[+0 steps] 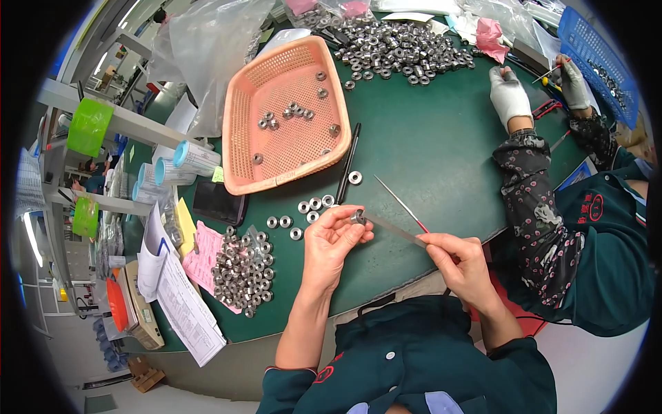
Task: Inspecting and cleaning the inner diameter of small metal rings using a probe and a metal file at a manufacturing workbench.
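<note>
Currently left hand [329, 241] pinching one metal ring [358, 217], right hand [460, 263] closed on one flat strip [394, 233]; one basket [236, 114].

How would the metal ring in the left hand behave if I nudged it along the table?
The ring is probably heavy for its size, since it looks like solid metal. Its round rim suggests it could roll if stood on edge; lying flat, like the loose rings, it would more likely slide.
</note>
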`<act>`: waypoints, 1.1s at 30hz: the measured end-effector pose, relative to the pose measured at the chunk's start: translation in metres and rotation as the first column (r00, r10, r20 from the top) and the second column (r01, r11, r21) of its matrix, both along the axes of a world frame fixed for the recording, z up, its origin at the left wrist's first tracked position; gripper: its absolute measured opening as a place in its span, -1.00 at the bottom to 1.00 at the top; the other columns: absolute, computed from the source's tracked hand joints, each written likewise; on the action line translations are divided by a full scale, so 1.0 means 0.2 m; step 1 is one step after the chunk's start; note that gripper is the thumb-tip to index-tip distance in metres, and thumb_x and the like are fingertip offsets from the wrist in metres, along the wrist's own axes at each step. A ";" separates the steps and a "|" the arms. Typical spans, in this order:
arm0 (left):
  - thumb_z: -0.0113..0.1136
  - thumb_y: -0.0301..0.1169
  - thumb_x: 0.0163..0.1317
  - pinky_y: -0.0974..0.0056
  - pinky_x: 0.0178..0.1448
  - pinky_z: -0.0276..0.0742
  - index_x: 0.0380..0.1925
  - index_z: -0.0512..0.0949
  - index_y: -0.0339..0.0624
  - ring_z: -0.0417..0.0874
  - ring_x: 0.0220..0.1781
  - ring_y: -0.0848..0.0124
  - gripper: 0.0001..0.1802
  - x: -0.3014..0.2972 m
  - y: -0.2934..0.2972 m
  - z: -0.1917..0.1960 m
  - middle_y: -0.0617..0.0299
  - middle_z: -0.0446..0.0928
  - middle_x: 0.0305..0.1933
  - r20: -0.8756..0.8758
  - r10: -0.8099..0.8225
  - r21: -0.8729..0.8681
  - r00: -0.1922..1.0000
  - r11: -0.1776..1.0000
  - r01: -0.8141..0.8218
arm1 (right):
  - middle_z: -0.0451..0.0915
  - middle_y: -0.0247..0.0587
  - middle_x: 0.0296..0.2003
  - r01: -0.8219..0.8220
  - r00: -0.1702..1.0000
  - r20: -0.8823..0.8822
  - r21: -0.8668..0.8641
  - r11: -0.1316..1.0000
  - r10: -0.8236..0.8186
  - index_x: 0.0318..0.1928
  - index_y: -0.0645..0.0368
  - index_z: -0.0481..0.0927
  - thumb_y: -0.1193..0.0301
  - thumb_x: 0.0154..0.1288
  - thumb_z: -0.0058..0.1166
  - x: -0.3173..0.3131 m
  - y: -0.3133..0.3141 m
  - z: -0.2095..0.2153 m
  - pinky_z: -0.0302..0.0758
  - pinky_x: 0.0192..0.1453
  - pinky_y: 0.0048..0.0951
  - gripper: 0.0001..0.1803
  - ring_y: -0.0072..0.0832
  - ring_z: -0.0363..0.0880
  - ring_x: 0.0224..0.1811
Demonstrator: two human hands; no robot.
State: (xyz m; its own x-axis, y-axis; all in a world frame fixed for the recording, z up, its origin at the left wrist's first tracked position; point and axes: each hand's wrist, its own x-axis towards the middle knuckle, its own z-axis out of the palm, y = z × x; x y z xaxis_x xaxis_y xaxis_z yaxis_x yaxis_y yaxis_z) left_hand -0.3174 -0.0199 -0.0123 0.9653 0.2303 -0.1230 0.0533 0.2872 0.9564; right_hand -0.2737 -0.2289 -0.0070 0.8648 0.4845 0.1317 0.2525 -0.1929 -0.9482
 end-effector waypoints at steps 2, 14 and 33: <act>0.14 -0.45 0.16 0.42 -0.23 0.48 -0.12 0.45 -0.35 0.56 -0.38 0.45 -0.71 0.00 0.01 -0.01 0.14 0.54 -0.37 -0.003 -0.019 0.019 1.000 1.000 0.019 | 0.45 -0.20 -0.70 -0.005 1.000 -0.014 0.007 1.000 0.005 -0.24 0.33 0.58 0.62 0.15 0.00 0.00 0.01 0.00 0.26 -0.62 -0.59 -0.83 -0.65 0.35 -0.70; 0.03 -0.41 0.24 0.37 -0.19 0.50 -0.12 0.44 -0.38 0.58 -0.32 0.40 -0.72 -0.02 0.03 -0.02 0.10 0.54 -0.31 -0.007 -0.150 -0.178 0.989 0.973 0.147 | 0.33 -0.50 -0.69 0.028 0.999 -0.044 0.191 0.981 -0.020 -0.17 0.31 0.57 0.59 0.22 -0.04 0.00 0.02 -0.03 0.11 -0.61 -0.67 -0.81 -0.80 0.19 -0.65; 0.04 -0.28 0.24 0.40 -0.23 0.46 -0.16 0.46 -0.37 0.52 -0.38 0.46 -0.67 -0.04 0.01 -0.02 0.16 0.50 -0.36 -0.034 -0.299 -0.228 0.954 0.931 0.283 | 0.27 -0.54 -0.69 0.091 0.996 -0.037 0.267 0.959 -0.084 -0.14 0.30 0.55 0.55 0.25 -0.04 -0.05 0.02 -0.07 0.04 -0.62 -0.67 -0.81 -0.80 0.11 -0.65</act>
State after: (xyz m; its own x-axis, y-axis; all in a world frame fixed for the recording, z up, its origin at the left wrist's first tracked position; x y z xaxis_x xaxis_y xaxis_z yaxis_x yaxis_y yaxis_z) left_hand -0.3259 -0.0172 -0.0172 0.9736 -0.0993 -0.2055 0.2282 0.4504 0.8632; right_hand -0.2831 -0.2258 -0.0213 0.9071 0.3564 0.2242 0.2215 0.0489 -0.9739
